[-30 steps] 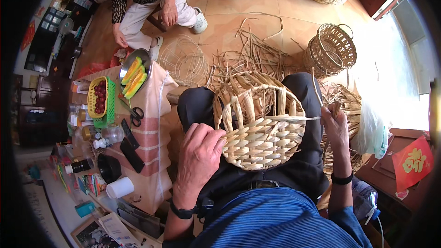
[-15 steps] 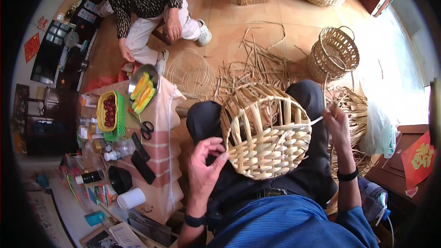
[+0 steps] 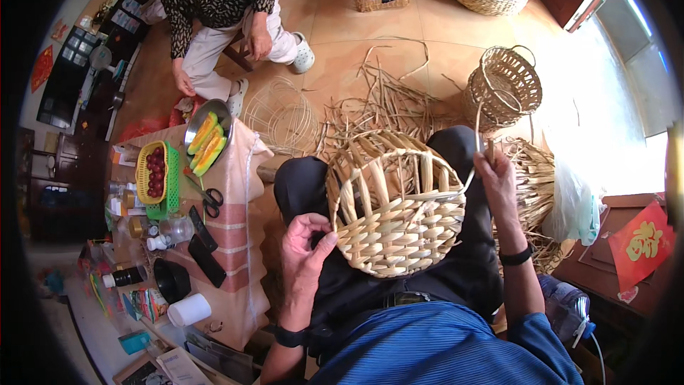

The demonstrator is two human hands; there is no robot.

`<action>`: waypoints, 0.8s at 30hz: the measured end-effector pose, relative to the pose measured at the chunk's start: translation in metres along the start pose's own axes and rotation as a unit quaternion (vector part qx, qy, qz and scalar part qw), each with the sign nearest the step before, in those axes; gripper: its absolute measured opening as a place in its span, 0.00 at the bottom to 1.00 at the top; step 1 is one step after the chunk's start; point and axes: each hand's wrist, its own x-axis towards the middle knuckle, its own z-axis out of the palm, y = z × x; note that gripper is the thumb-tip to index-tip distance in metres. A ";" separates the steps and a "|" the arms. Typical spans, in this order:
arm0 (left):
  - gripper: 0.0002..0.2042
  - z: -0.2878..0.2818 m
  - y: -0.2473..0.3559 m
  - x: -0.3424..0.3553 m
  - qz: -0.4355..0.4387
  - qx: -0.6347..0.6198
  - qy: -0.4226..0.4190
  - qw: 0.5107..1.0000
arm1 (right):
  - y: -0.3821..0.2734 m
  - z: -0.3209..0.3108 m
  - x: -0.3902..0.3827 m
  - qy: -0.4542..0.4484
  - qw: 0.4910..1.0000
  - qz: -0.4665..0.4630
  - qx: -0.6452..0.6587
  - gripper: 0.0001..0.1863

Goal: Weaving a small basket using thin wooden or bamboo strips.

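A partly woven basket of pale, flat plant strips rests tilted on my lap. Its near side is closely woven, while upright strips with gaps between them stand toward the far rim. My left hand pinches the basket's left edge between thumb and fingers. Beyond the basket's right side, my right hand grips a long weaving strip. This strip runs from the basket's right edge to the fingers, and a length of it sticks up above them.
On my left, a cloth-covered table holds scissors, fruit and bottles. Loose strips litter the floor ahead, beside a wire frame. A finished-looking handled basket stands far right. Another person sits at the far left.
My right hand has lifted slightly and pulled the strip's stretch near the basket from nearly level to steeply upward. The left hand keeps its hold on the edge. The whole view has shifted a little.
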 end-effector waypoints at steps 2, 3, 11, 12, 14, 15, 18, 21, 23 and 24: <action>0.17 -0.003 0.005 -0.002 0.018 0.041 -0.005 0.999 | -0.005 -0.004 -0.009 0.006 0.999 0.007 -0.033 0.16; 0.17 -0.003 0.008 -0.003 0.037 0.084 -0.006 0.996 | -0.004 -0.009 -0.013 0.007 0.997 0.016 -0.075 0.16; 0.11 0.061 0.062 0.004 0.320 0.407 -0.022 0.855 | 0.006 -0.035 -0.053 0.012 0.998 0.021 -0.054 0.23; 0.16 0.071 0.060 0.006 0.347 0.440 -0.056 0.826 | 0.001 -0.036 -0.059 -0.013 0.997 0.079 -0.009 0.24; 0.20 0.090 0.053 0.011 0.357 0.466 -0.091 0.804 | -0.014 -0.033 -0.070 -0.074 0.979 0.175 0.073 0.28; 0.21 0.095 0.049 0.014 0.356 0.489 -0.103 0.790 | -0.008 -0.030 -0.072 -0.125 0.975 0.178 0.041 0.23; 0.22 0.094 0.038 0.025 0.369 0.517 -0.115 0.764 | -0.011 -0.025 -0.077 -0.199 0.932 0.195 0.232 0.19; 0.20 0.097 0.038 0.027 0.346 0.525 -0.121 0.768 | -0.023 -0.005 -0.072 -0.100 0.908 0.185 0.361 0.17; 0.21 0.097 0.042 0.027 0.342 0.526 -0.128 0.768 | -0.032 0.001 -0.063 -0.089 0.898 0.184 0.389 0.15; 0.22 0.098 0.043 0.027 0.337 0.527 -0.130 0.769 | -0.037 0.003 -0.058 -0.095 0.901 0.165 0.389 0.13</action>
